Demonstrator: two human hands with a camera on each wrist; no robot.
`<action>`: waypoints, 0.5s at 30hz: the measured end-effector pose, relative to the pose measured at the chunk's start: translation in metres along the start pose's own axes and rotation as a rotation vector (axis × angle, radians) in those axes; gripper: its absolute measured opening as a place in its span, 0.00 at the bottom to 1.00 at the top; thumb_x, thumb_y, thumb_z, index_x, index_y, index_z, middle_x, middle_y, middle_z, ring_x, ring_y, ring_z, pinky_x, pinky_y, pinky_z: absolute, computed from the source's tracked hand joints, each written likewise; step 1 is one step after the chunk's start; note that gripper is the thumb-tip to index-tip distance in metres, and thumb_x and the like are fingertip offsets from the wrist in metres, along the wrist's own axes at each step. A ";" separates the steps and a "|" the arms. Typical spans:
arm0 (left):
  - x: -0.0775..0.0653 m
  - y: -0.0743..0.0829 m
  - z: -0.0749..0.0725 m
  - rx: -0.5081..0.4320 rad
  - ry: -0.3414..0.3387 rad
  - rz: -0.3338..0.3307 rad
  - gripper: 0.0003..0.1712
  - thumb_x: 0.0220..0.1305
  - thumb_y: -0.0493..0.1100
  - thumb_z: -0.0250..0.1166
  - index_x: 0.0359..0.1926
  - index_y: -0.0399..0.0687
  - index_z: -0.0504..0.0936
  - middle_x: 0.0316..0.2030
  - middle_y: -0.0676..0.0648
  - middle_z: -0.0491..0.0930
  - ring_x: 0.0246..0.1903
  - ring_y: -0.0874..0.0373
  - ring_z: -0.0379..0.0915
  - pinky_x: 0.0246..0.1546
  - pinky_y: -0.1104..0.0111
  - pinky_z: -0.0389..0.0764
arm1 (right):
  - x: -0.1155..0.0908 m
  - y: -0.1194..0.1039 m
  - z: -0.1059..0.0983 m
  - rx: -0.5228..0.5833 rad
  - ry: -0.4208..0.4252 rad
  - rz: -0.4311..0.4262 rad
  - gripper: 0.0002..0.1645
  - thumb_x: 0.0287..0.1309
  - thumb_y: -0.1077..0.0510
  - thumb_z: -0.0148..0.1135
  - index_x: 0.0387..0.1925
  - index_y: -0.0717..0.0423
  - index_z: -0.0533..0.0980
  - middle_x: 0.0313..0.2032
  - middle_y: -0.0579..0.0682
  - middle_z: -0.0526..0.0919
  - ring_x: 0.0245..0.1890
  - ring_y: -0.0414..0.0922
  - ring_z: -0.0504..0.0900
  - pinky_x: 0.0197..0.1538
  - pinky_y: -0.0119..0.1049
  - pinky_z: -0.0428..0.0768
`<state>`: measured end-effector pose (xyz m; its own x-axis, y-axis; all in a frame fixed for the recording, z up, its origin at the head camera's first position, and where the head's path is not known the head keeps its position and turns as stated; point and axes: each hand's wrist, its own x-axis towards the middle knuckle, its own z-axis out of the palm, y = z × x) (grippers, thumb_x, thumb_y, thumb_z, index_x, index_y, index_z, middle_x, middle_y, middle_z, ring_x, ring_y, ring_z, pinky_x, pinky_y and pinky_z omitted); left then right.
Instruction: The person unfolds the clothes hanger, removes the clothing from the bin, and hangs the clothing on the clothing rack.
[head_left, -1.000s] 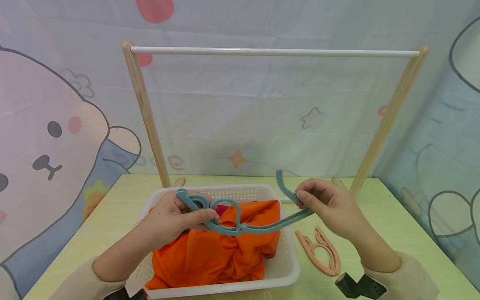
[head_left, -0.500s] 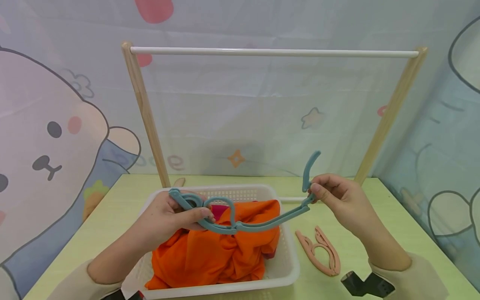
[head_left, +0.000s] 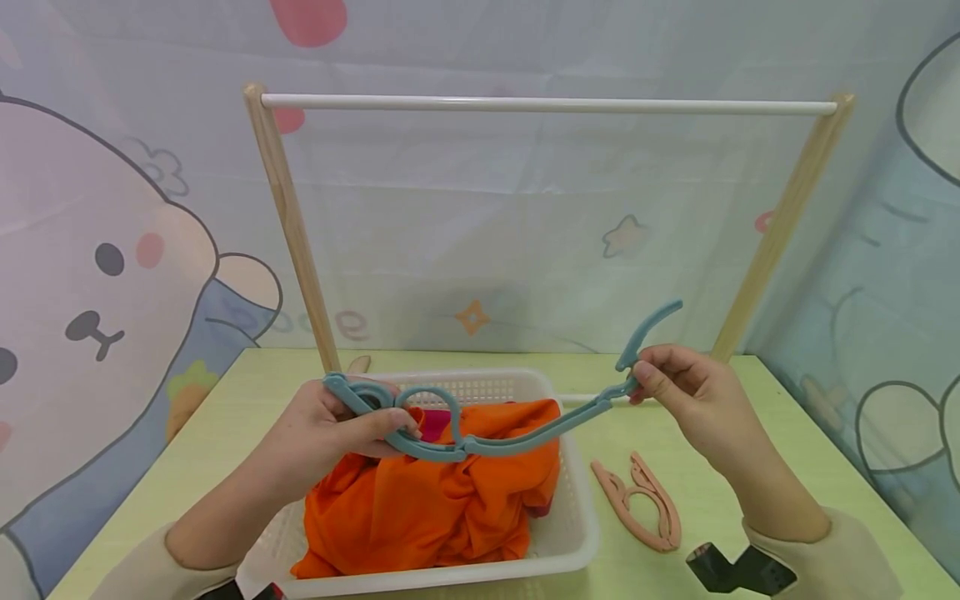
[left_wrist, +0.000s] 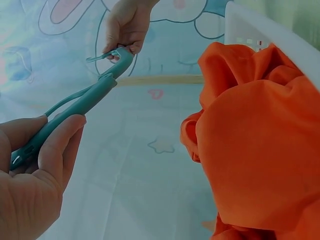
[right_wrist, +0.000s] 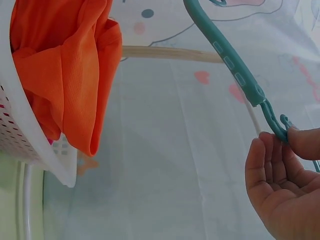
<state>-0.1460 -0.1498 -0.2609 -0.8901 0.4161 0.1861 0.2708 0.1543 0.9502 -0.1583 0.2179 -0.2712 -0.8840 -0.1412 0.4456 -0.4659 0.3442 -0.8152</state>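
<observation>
A teal folding clothes hanger stretches between both hands above the white basket. My left hand grips its folded end, thumb on top, where the loops lie together. With thumb and fingertips, my right hand pinches a joint near the far end, and a short curved hook piece sticks up beyond the fingers. In the right wrist view a slotted arm of the hanger runs down to the pinched joint. Orange cloth lies bunched in the basket beneath, with a bit of magenta fabric showing.
A peach folding hanger lies folded on the pale green table, right of the basket. Behind stands a rack with wooden posts and a white bar. A printed curtain hangs at the back.
My right hand has moved right and slightly up, my left hand slightly left. The hanger is drawn out straighter, and its hook piece has swung from leaning left to pointing up and right.
</observation>
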 end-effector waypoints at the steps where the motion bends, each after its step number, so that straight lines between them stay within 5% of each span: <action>1: 0.000 0.000 0.000 -0.002 0.003 0.002 0.19 0.65 0.41 0.64 0.44 0.24 0.81 0.39 0.36 0.84 0.36 0.52 0.85 0.40 0.60 0.84 | 0.000 0.000 0.000 0.003 0.002 0.005 0.05 0.66 0.64 0.56 0.37 0.62 0.77 0.27 0.39 0.82 0.30 0.37 0.82 0.41 0.24 0.79; 15: -0.002 0.000 -0.003 -0.054 0.041 0.003 0.19 0.66 0.38 0.63 0.46 0.21 0.78 0.35 0.41 0.85 0.37 0.52 0.85 0.40 0.60 0.83 | -0.001 0.004 -0.002 0.106 0.006 0.036 0.06 0.66 0.64 0.56 0.35 0.58 0.78 0.27 0.42 0.82 0.30 0.37 0.82 0.41 0.26 0.81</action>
<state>-0.1458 -0.1536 -0.2607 -0.9039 0.3790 0.1982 0.2543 0.1037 0.9615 -0.1594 0.2209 -0.2738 -0.9003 -0.1248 0.4170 -0.4353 0.2487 -0.8653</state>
